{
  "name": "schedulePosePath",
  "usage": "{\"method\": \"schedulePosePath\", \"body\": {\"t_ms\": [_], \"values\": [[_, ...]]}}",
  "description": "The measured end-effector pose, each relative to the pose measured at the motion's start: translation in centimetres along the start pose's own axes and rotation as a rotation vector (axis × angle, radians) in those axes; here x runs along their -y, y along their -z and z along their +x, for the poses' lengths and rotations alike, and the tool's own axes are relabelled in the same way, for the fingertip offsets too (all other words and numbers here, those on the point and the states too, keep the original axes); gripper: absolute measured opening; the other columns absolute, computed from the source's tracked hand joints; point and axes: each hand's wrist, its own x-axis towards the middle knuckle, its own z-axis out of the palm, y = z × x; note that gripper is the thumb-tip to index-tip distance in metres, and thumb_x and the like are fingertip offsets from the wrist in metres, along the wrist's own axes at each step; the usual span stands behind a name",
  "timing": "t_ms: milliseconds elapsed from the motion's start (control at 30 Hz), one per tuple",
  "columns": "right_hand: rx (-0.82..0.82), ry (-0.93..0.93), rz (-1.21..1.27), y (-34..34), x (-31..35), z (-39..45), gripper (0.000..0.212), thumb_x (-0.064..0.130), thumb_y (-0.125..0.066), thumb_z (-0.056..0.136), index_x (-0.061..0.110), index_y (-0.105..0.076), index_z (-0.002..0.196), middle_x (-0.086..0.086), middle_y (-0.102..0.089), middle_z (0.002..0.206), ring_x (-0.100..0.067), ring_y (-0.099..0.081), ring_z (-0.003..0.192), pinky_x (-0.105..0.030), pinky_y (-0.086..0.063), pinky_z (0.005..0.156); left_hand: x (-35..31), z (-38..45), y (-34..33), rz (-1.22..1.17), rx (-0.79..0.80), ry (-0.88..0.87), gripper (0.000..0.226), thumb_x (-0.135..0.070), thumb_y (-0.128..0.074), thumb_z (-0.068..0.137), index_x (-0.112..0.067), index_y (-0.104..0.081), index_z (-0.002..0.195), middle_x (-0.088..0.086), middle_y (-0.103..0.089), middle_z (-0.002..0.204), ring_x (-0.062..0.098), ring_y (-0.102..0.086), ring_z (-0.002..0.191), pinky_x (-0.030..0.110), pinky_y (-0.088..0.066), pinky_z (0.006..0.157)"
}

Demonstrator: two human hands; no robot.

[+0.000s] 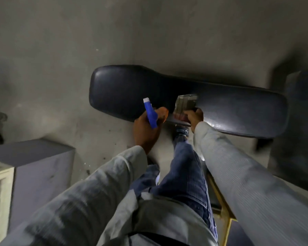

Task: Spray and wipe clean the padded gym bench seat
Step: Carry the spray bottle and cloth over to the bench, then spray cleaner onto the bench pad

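A dark padded bench seat (220, 103) stretches across the middle of the head view, wider at its left end. My left hand (148, 128) grips a blue spray bottle (150, 114) with a white nozzle, held just in front of the seat's near edge and pointing toward the pad. My right hand (194, 117) holds a crumpled grey cloth (185, 103) pressed on the seat's near edge, beside the bottle. Both forearms are in pale long sleeves.
Grey concrete floor (114, 36) surrounds the bench. A grey box-like block (39, 167) stands at the lower left with a pale frame beside it. A dark padded part (302, 107) sits at the right. My leg in blue jeans (183, 171) stands below the seat.
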Motion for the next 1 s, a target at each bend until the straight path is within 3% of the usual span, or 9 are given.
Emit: {"method": "schedulePosePath", "body": {"t_ms": [67, 167, 300, 367, 433, 600, 767, 900, 1000], "values": [[0.054, -0.019, -0.035, -1.2, -1.1, 3.7, 0.065, 0.021, -0.077, 0.076, 0.007, -0.057, 0.136, -0.017, -0.069, 0.132, -0.033, -0.069, 0.115, -0.050, -0.059, 0.104, 0.2, 0.3, -0.4, -0.014, 0.003, -0.001, 0.026, -0.036, -0.071, 0.103, -0.024, -0.061, 0.082, -0.008, -0.063, 0.074, -0.004, -0.063, 0.072, 0.011, -0.045, 0.064], [0.095, -0.057, -0.074, -2.3, -2.7, 7.0, 0.073, 0.026, -0.079, 0.075, 0.010, -0.053, 0.141, -0.015, -0.064, 0.140, -0.035, -0.066, 0.124, -0.057, -0.055, 0.110, 0.1, 1.1, -0.9, -0.007, -0.038, 0.019, 0.027, -0.033, -0.071, 0.103, -0.036, -0.055, 0.081, -0.018, -0.054, 0.074, -0.016, -0.058, 0.069, 0.009, -0.043, 0.065], [0.031, -0.073, -0.259, -1.3, -1.1, 3.3, 0.066, 0.017, -0.078, 0.091, 0.012, -0.048, 0.150, -0.009, -0.057, 0.146, -0.030, -0.059, 0.130, -0.044, -0.050, 0.114, 0.2, 2.4, -1.4, 0.010, -0.068, 0.044, 0.034, -0.037, -0.071, 0.103, -0.038, -0.049, 0.076, -0.015, -0.055, 0.071, -0.010, -0.058, 0.068, 0.011, -0.042, 0.062], [0.030, -0.031, -0.379, -0.7, -0.3, 1.6, 0.062, 0.017, -0.078, 0.093, 0.013, -0.051, 0.148, -0.007, -0.061, 0.138, -0.029, -0.061, 0.122, -0.032, -0.051, 0.096, 0.0, 2.8, -1.1, -0.015, -0.069, 0.047, 0.029, -0.040, -0.069, 0.104, -0.035, -0.054, 0.079, -0.013, -0.059, 0.072, 0.001, -0.062, 0.073, 0.017, -0.046, 0.064], [0.060, 0.056, -0.453, -0.8, 0.5, -0.1, 0.057, 0.016, -0.080, 0.093, 0.013, -0.055, 0.143, -0.004, -0.062, 0.122, -0.023, -0.062, 0.108, -0.028, -0.053, 0.084, 0.0, 3.2, -1.0, -0.046, -0.056, 0.034, 0.023, -0.042, -0.067, 0.105, -0.026, -0.063, 0.088, -0.009, -0.066, 0.077, 0.013, -0.064, 0.073, 0.026, -0.049, 0.065], [0.286, 0.328, -0.528, -2.8, 2.6, -3.4, 0.057, 0.030, -0.085, 0.084, 0.021, -0.057, 0.133, -0.005, -0.069, 0.132, -0.029, -0.068, 0.124, -0.052, -0.058, 0.106, -0.8, 4.3, -0.3, -0.061, -0.042, 0.107, 0.020, -0.041, -0.070, 0.103, -0.030, -0.059, 0.091, -0.016, -0.057, 0.072, 0.001, -0.052, 0.061, 0.018, -0.038, 0.060], [0.341, 0.692, -0.531, -5.3, 7.7, -9.4, 0.035, 0.013, -0.076, 0.092, 0.019, -0.068, 0.126, 0.002, -0.063, 0.134, -0.017, -0.064, 0.124, -0.044, -0.057, 0.108, 0.7, 5.9, 2.2, -0.157, 0.017, 0.101, 0.015, -0.034, -0.075, 0.098, -0.021, -0.068, 0.100, -0.013, -0.068, 0.084, 0.002, -0.064, 0.074, 0.014, -0.049, 0.070], [0.464, 0.882, -0.594, -8.2, 10.1, -12.2, 0.059, 0.016, -0.081, 0.086, 0.018, -0.063, 0.142, 0.000, -0.060, 0.147, -0.016, -0.056, 0.138, -0.022, -0.049, 0.110, 2.1, 6.4, 4.9, -0.200, 0.044, 0.017, 0.015, -0.024, -0.074, 0.097, -0.027, -0.061, 0.102, -0.019, -0.062, 0.088, 0.004, -0.061, 0.079, 0.020, -0.048, 0.075], [0.546, 0.952, -0.811, -10.9, 10.6, -13.6, 0.079, 0.017, -0.084, 0.081, 0.016, -0.052, 0.154, -0.006, -0.055, 0.153, -0.023, -0.052, 0.144, -0.041, -0.050, 0.118, 3.8, 7.2, 6.8, -0.190, 0.100, -0.075, 0.029, -0.011, -0.076, 0.094, -0.033, -0.057, 0.095, -0.022, -0.059, 0.087, 0.000, -0.058, 0.079, 0.024, -0.047, 0.077]]}}
